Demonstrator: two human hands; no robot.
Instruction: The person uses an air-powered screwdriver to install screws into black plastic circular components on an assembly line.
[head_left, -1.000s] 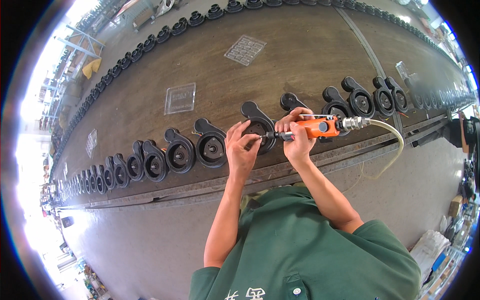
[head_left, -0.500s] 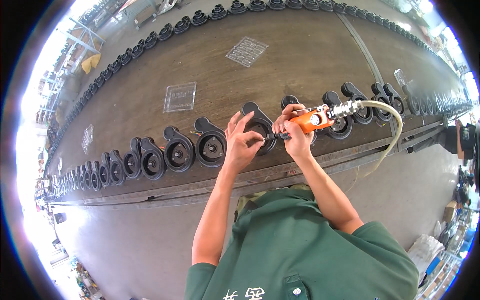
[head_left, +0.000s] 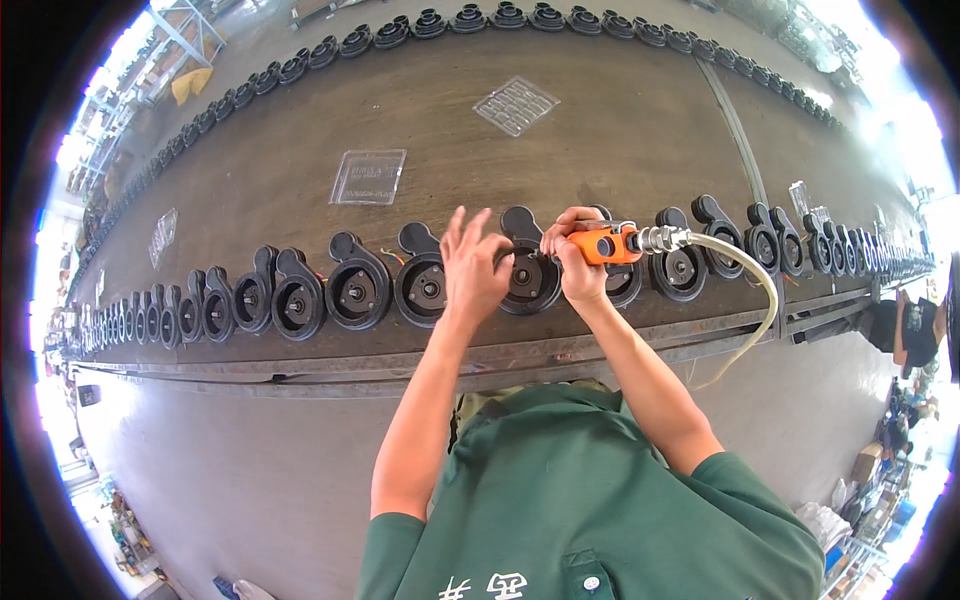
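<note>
My right hand (head_left: pixel 578 262) is wrapped round an orange air screwdriver (head_left: pixel 607 246), with a metal fitting and a pale hose at its right end. The tool lies across the front row, and my fingers hide its working end. Just left of it is a black round blower housing (head_left: pixel 528 278) with a rounded lug at its top and a spindle in its middle. My left hand (head_left: pixel 476 270) hovers between this housing and its left neighbour (head_left: pixel 420 290), fingers spread. Its thumb and forefinger curve toward each other with a gap between the tips; nothing shows in them.
Similar black housings (head_left: pixel 358 288) line the bench's near edge on both sides, several with coloured wires. Another row (head_left: pixel 468 18) runs along the far edge. Clear plastic trays (head_left: pixel 368 178) lie on the brown benchtop (head_left: pixel 440 140). The hose (head_left: pixel 768 300) loops down at the right.
My left hand has drawn back from the tool's tip, its thumb and forefinger pinch loosened. The screwdriver has shifted slightly left and up in my right hand. The whole view has shifted a little.
</note>
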